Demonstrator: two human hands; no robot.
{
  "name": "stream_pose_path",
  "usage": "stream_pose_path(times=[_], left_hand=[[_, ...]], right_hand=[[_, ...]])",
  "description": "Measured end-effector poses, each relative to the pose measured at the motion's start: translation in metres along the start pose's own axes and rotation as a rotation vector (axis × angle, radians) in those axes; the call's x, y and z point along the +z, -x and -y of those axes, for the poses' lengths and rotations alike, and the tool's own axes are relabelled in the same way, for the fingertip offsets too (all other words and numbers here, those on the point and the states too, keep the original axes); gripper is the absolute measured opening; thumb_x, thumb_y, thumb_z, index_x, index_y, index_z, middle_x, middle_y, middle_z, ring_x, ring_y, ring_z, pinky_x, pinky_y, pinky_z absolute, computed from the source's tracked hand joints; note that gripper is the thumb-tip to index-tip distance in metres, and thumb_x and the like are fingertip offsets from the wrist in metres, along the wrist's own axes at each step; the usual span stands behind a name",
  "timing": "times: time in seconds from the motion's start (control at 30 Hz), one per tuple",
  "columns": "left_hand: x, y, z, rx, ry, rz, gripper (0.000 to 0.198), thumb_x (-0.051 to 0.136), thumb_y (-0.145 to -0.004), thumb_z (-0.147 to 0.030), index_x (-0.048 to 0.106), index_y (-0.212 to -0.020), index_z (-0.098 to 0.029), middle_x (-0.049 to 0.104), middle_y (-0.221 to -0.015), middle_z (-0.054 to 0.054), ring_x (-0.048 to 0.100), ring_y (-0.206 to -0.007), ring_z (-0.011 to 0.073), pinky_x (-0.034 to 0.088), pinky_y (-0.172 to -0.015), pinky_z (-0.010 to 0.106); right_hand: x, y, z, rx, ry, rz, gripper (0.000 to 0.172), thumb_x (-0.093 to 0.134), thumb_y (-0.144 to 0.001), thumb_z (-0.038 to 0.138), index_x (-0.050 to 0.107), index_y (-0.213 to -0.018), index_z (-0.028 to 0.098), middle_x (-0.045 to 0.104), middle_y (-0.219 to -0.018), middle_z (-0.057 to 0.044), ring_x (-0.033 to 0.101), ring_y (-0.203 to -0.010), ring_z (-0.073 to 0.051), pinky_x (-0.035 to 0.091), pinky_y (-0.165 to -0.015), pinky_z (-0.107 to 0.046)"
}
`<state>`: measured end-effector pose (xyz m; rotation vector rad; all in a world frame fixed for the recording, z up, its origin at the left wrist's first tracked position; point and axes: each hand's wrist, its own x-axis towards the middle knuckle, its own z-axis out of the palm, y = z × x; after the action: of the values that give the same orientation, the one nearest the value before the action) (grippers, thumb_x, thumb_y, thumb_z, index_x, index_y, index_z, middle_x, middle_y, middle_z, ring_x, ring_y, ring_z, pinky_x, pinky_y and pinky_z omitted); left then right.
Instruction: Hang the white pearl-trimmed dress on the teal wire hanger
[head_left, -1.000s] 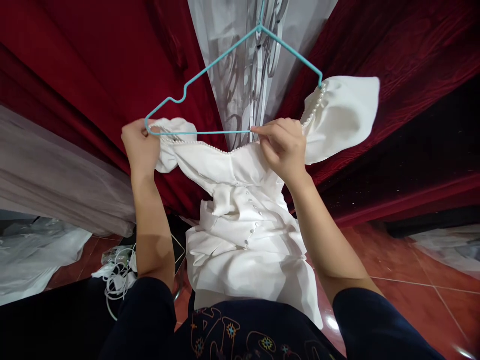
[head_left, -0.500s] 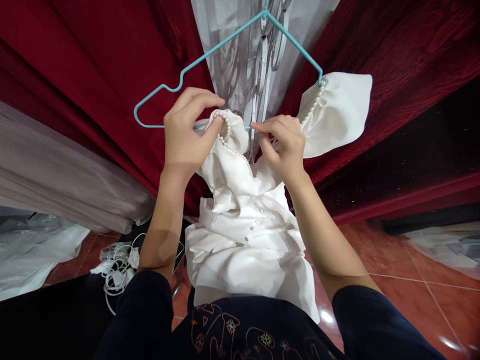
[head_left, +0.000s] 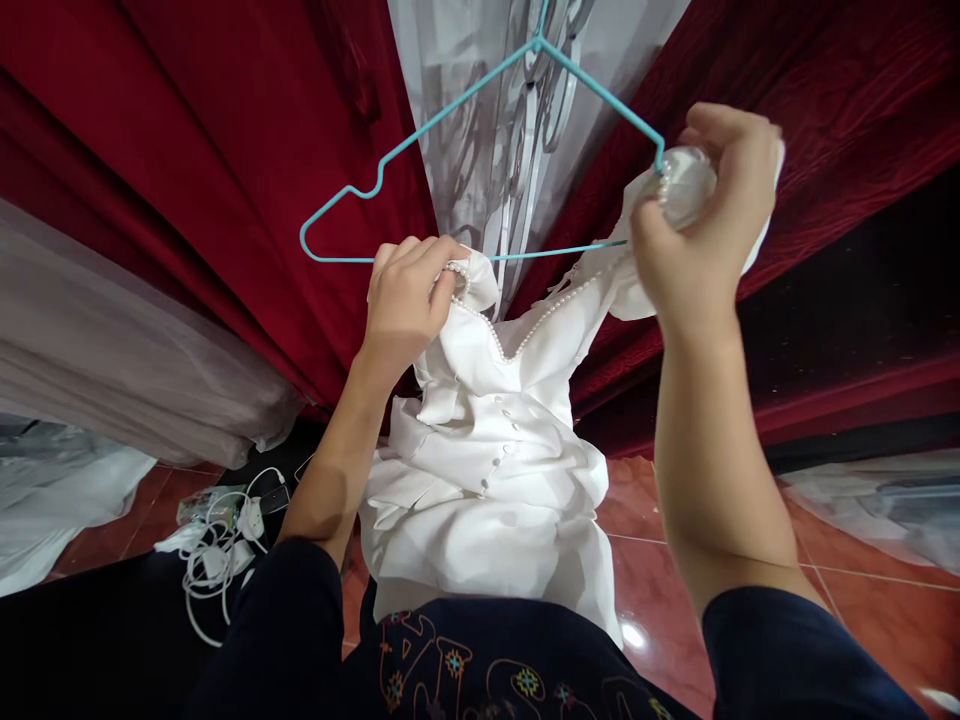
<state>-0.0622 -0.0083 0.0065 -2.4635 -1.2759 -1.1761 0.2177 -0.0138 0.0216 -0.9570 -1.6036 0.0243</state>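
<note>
A white dress (head_left: 517,440) with a pearl-trimmed neckline and a row of buttons hangs in front of me, its lower part bunched against my body. Its right-hand sleeve sits over the right end of a light blue hanger (head_left: 457,95); the hanger's left end is bare. My left hand (head_left: 411,295) is closed on the dress's left sleeve opening, just at the hanger's bottom bar. Over on the right, my right hand (head_left: 709,215) grips the puffed right sleeve beside the hanger's shoulder, thumb near the pearls.
Dark red curtains (head_left: 247,150) hang on both sides, with a whitish metal frame (head_left: 525,130) between them. White cables (head_left: 214,560) lie tangled on a black surface at lower left. Sheer white fabric (head_left: 67,490) lies at far left, above a red tiled floor (head_left: 645,580).
My right hand has moved from the hanger's bottom bar up and right onto the right sleeve. My left hand has shifted slightly right and down, still on the left sleeve.
</note>
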Motion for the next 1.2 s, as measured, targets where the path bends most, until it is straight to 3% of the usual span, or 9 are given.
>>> stream_pose_path(times=[0.13,0.3,0.37,0.63,0.73,0.9,0.97,1.13,1.2], left_hand=[[-0.001,0.001,0.004,-0.005,-0.001,-0.019,0.024,0.055,-0.097,-0.008,0.069,-0.107,-0.025,0.076,-0.099,0.004,0.07,-0.101,0.0306,0.048,-0.113,0.054],[-0.005,-0.001,0.005,0.003,0.033,-0.007,0.022,0.057,-0.095,-0.008,0.068,-0.104,-0.024,0.076,-0.099,0.004,0.07,-0.099,0.0301,0.051,-0.11,0.053],[-0.004,-0.002,0.006,-0.005,0.048,0.003,0.023,0.056,-0.094,-0.007,0.067,-0.103,-0.025,0.077,-0.1,0.004,0.07,-0.099,0.0298,0.05,-0.111,0.053],[0.007,-0.004,0.01,-0.039,0.091,-0.001,0.013,0.061,-0.101,-0.013,0.067,-0.104,-0.024,0.074,-0.096,0.004,0.072,-0.101,0.0307,0.051,-0.112,0.055],[0.011,-0.003,0.007,-0.05,0.096,0.002,0.012,0.061,-0.103,-0.015,0.068,-0.105,-0.024,0.076,-0.099,0.005,0.073,-0.101,0.0302,0.052,-0.11,0.053],[0.012,-0.001,0.004,-0.047,0.101,0.003,0.01,0.061,-0.107,-0.021,0.07,-0.105,-0.024,0.078,-0.102,0.005,0.073,-0.103,0.0298,0.052,-0.111,0.052],[0.01,0.0,0.004,-0.046,0.079,-0.009,0.014,0.058,-0.108,-0.023,0.072,-0.107,-0.024,0.079,-0.104,0.006,0.073,-0.105,0.0297,0.052,-0.112,0.051],[0.008,0.01,-0.001,0.037,0.113,0.011,0.028,0.058,-0.107,-0.022,0.076,-0.126,-0.03,0.077,-0.134,0.003,0.069,-0.126,0.0291,0.051,-0.118,0.055],[0.01,0.02,-0.003,0.033,0.114,-0.073,0.024,0.061,-0.105,-0.023,0.078,-0.12,-0.032,0.075,-0.136,0.003,0.066,-0.13,0.0293,0.053,-0.115,0.055]], right_hand=[[-0.011,-0.01,-0.02,0.001,-0.025,-0.15,0.037,0.051,-0.11,0.047,0.078,-0.112,0.022,0.072,-0.122,-0.01,0.067,-0.126,-0.03,0.053,-0.099,-0.05],[-0.043,-0.016,-0.073,-0.057,0.075,-0.61,0.022,0.077,-0.097,0.037,0.077,-0.082,0.021,0.067,-0.082,-0.007,0.065,-0.088,-0.025,0.051,-0.09,-0.047],[-0.05,-0.005,-0.085,-0.066,0.067,-0.64,0.022,0.08,-0.095,0.04,0.077,-0.081,0.023,0.065,-0.08,-0.006,0.062,-0.081,-0.024,0.05,-0.087,-0.047],[-0.017,0.053,-0.027,-0.228,0.031,-0.778,0.009,0.071,-0.099,0.043,0.079,-0.099,0.039,0.059,-0.094,-0.005,0.061,-0.101,-0.029,0.047,-0.099,-0.054],[-0.005,0.051,-0.007,-0.223,0.028,-0.656,0.013,0.068,-0.101,0.037,0.08,-0.104,0.04,0.062,-0.092,-0.005,0.063,-0.095,-0.028,0.05,-0.092,-0.053],[0.005,0.039,-0.003,-0.17,0.12,-0.057,0.033,0.063,-0.103,0.044,0.073,-0.133,0.033,0.069,-0.135,-0.014,0.067,-0.124,-0.032,0.059,-0.09,-0.048],[0.01,0.038,-0.009,-0.098,0.117,0.104,0.033,0.057,-0.106,0.049,0.073,-0.129,0.031,0.072,-0.129,-0.012,0.07,-0.118,-0.029,0.06,-0.094,-0.048],[0.025,0.045,-0.022,-0.081,0.103,-0.043,0.036,0.051,-0.108,0.053,0.076,-0.11,0.026,0.074,-0.105,-0.01,0.072,-0.104,-0.026,0.06,-0.095,-0.05],[0.03,0.047,-0.022,-0.074,0.126,-0.106,0.036,0.051,-0.108,0.053,0.076,-0.108,0.026,0.074,-0.103,-0.01,0.071,-0.102,-0.027,0.06,-0.094,-0.05]])
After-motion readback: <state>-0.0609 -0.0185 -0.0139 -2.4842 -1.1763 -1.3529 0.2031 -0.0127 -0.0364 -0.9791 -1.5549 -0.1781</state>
